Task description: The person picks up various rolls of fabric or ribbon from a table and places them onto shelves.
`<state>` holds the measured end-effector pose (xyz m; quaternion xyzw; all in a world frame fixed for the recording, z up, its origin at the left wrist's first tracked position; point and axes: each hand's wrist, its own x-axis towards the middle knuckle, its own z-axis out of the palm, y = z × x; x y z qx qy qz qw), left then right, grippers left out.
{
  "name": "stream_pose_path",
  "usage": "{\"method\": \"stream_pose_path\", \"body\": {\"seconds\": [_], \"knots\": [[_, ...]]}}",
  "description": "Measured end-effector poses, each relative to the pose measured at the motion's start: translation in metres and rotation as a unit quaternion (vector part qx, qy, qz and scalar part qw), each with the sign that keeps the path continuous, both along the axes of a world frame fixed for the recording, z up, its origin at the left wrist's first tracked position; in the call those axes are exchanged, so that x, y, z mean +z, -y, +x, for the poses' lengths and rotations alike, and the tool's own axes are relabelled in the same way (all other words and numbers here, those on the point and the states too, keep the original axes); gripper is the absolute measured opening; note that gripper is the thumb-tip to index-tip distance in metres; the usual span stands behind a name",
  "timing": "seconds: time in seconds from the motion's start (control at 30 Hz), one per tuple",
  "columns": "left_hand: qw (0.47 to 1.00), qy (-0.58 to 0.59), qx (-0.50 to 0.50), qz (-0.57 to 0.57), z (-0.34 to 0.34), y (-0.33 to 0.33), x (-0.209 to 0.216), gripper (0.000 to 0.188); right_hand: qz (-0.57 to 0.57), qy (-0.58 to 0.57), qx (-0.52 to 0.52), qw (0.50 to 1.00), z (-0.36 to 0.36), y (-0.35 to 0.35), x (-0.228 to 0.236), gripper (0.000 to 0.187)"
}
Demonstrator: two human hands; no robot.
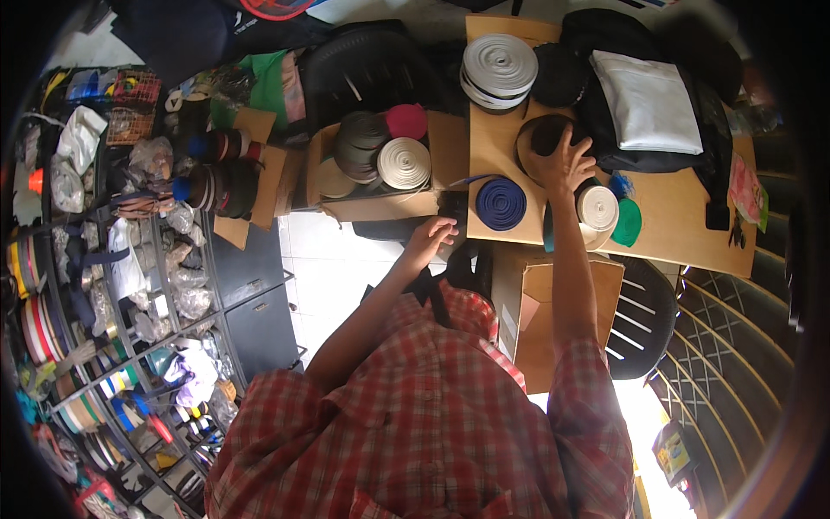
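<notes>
My right hand reaches over the table and grips a dark brown webbing roll, its outer fingers spread beside it. Below that wrist lie a cream roll and a green roll. A navy blue webbing roll lies flat at the table's near left corner. My left hand hangs near that corner with loosely bent fingers, and nothing shows in it. To its left, an open cardboard box holds a white roll, grey rolls and a magenta roll.
White rolls are stacked at the table's far left, beside a black roll. A white folded package rests on a black bag. Crowded shelves stand left; a cardboard box and black chair sit below the table.
</notes>
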<state>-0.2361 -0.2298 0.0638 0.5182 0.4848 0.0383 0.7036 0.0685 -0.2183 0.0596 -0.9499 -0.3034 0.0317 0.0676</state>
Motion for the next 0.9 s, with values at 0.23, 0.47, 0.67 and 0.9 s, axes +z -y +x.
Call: {"method": "stream_pose_path", "body": {"seconds": [0.23, 0.47, 0.67, 0.9], "knots": [[0.999, -0.014, 0.042, -0.010, -0.026, -0.014, -0.015, 0.034, 0.031, 0.026, 0.035, 0.999, -0.007, 0.009, -0.002, 0.090], [0.953, -0.113, 0.277, 0.055, -0.055, -0.070, -0.108, 0.035, 0.015, 0.026, 0.060, 0.998, -0.009, 0.022, -0.016, 0.090], [0.915, -0.167, 0.352, 0.101, -0.070, -0.140, -0.217, 0.052, 0.154, 0.081, 0.141, 0.975, -0.051, 0.047, 0.011, 0.072], [0.958, -0.151, 0.245, 0.004, -0.053, -0.165, -0.201, 0.038, 0.183, 0.010, 0.111, 0.977, -0.133, 0.097, 0.043, 0.055]]}}
